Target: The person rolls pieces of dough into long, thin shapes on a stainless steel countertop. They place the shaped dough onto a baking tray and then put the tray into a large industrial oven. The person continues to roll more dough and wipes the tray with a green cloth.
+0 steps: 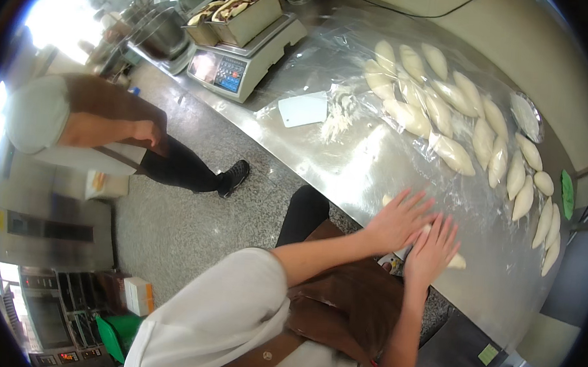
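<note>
Both my hands lie palm down, side by side, over a strip of pale dough near the front edge of the steel worktop. My left hand covers its left part, with one dough end showing past it. My right hand rests over the right part, its fingers extended and close to the left hand's. Most of the dough is hidden beneath them. Several spindle-shaped dough pieces lie farther back, many under clear plastic film. A white dough scraper sits beside scattered flour.
A digital scale bears metal loaf tins of filled dough; a mixer bowl stands beyond. A metal dish and green item lie along the wall side. Another person stands at left, near ovens.
</note>
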The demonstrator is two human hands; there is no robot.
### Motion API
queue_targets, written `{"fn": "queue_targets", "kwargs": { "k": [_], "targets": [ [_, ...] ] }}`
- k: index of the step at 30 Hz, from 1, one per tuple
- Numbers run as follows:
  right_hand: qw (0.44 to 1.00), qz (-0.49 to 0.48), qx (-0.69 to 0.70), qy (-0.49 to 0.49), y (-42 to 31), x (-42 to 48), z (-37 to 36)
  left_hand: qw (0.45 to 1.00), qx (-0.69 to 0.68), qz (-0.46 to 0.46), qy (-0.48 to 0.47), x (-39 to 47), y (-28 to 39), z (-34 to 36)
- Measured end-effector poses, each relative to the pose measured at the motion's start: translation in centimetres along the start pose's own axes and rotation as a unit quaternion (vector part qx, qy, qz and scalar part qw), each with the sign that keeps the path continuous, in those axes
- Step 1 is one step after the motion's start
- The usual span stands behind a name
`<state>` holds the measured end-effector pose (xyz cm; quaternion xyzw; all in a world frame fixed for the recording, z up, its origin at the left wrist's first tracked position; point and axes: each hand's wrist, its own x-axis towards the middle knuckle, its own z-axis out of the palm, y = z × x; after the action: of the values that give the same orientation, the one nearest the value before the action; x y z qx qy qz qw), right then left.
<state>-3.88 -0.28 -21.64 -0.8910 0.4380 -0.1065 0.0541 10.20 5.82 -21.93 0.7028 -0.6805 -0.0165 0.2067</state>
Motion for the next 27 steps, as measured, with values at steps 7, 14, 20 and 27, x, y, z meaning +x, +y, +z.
{"fn": "queue_targets", "kwargs": {
  "k": [7,14,20,27],
  "targets": [
    [0.995,0.056,-0.077,0.018,-0.3,-1.5,0.9,0.992,0.001,-0.124,0.014,-1.3,2.6,0.0],
    [0.993,0.069,-0.047,0.086,2.3,8.7,1.9,0.979,0.030,-0.137,0.149,7.3,-1.2,1.1],
    [0.997,0.022,-0.035,0.066,1.9,-4.1,-0.3,0.997,0.000,-0.079,0.004,-3.7,1.7,-1.1],
    [0.997,-0.005,-0.045,0.067,6.6,0.9,0.7,0.990,-0.023,-0.137,0.009,0.1,0.7,-0.9]
  ]
}}
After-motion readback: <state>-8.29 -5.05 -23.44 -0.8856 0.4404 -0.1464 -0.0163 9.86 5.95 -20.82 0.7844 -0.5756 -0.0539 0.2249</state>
